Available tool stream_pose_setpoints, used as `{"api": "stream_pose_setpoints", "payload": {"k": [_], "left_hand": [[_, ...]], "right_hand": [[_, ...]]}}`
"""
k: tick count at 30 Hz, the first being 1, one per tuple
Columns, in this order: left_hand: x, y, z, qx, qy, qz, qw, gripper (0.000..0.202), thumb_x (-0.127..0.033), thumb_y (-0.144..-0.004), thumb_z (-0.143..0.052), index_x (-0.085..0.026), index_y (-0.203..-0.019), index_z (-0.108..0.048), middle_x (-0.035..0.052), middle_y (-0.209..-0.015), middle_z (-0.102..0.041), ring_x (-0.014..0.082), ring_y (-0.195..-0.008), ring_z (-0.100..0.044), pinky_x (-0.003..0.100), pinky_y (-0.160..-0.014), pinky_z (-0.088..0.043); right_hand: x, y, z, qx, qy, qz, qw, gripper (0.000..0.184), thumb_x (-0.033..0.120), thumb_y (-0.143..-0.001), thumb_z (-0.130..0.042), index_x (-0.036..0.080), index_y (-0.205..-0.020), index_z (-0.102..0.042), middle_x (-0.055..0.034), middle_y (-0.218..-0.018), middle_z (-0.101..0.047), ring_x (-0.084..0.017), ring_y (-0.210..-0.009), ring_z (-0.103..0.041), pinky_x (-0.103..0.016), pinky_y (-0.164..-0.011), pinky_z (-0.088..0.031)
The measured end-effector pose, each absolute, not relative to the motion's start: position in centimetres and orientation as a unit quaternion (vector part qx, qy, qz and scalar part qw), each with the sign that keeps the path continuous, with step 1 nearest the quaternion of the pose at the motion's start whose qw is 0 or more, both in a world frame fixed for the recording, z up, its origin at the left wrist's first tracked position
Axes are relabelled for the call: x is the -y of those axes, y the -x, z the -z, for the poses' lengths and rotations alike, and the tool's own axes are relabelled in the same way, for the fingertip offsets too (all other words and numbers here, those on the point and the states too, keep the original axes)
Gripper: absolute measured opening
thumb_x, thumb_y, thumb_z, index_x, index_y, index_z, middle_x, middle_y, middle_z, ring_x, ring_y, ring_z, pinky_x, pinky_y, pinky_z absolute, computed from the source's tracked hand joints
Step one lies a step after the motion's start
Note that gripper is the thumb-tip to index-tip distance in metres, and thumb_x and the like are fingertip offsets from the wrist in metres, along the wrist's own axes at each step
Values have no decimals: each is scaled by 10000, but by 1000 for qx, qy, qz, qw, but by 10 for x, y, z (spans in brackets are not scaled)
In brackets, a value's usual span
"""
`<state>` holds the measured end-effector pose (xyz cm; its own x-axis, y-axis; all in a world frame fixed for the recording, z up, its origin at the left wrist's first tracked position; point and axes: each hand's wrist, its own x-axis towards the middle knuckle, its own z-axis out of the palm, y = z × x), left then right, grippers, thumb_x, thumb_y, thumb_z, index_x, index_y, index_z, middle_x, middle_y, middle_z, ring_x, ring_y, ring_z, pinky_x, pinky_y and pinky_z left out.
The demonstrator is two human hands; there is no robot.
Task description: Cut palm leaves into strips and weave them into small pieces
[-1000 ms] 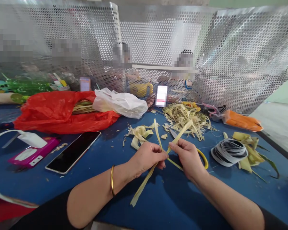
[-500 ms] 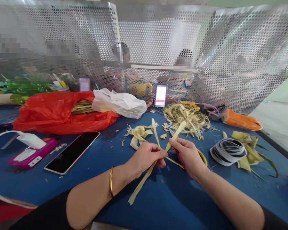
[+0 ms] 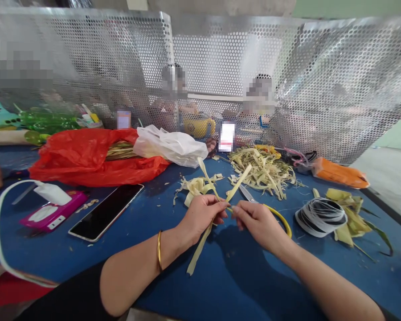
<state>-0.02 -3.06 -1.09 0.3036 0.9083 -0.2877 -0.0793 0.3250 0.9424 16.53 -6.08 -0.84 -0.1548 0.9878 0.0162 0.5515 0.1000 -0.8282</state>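
Observation:
My left hand is closed, thumb and fingers pinching pale corn husk strips where they cross. Two strip ends stick up past the fingers, and another end hangs down toward me below the hand. Just to the right, my right hand is closed in a pinch on a narrow strip that runs from the crossing. Partly hidden behind that hand lie scissors with a yellow handle. Beyond my left hand rests a small heap of loose husk pieces on the blue table.
A larger pile of shredded husk lies farther back. On the right are a spool of white thread, husk leaves and an orange packet. A phone, power strip and red bag occupy the left. A perforated metal screen stands behind.
My right hand has let go of the upright strip and moved down to pinch the narrow strip beside my left hand. The view has shifted slightly, and the scissors show more.

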Motion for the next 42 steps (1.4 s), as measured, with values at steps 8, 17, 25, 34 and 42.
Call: {"api": "stream_pose_setpoints", "payload": {"k": [8, 17, 25, 34, 42], "left_hand": [[38, -1, 13, -411, -517, -263, 704, 229, -298, -775, -689, -125, -626, -672, 38, -585, -676, 69, -437, -536, 178, -473, -420], [32, -2, 16, -442, -462, -341, 689, 234, -327, -865, -592, -117, -810, -681, 73, -741, -725, 103, -539, -634, 217, -587, -503], [25, 5, 18, -504, -570, -421, 494, 197, -334, -872, -533, -168, -875, -640, 40, -733, -692, 151, -632, -636, 254, -610, -473], [20, 12, 10, -412, -741, -327, 418, 296, -420, -861, -564, -193, -774, -733, 22, -724, -699, 167, -720, -626, 243, -666, -449], [26, 11, 5, -369, -505, -228, 746, 349, -474, -798, -642, -134, -853, -704, 71, -778, -723, 67, -407, -541, 171, -390, -361]], "right_hand": [[53, -165, 14, 467, 552, -509, 467, 430, 560, -664, -747, 155, -677, -604, 40, -518, -512, -93, -493, -433, -242, -514, -348], [53, -169, 13, 660, 566, -340, 358, 258, 431, -868, -541, 193, -817, -626, -7, -721, -649, -157, -672, -580, -263, -621, -428], [51, -188, 2, 811, 519, 32, 267, 230, 246, -966, -457, 199, -867, -659, -43, -805, -703, -186, -747, -621, -330, -787, -390], [50, -193, -9, 881, 373, 95, 274, 270, 86, -940, -394, 179, -922, -646, -26, -765, -657, -153, -707, -589, -379, -936, -374], [50, -192, -6, 886, 345, 155, 268, 306, 83, -955, -383, 200, -918, -663, -10, -770, -664, -134, -718, -593, -401, -1003, -338]]}}
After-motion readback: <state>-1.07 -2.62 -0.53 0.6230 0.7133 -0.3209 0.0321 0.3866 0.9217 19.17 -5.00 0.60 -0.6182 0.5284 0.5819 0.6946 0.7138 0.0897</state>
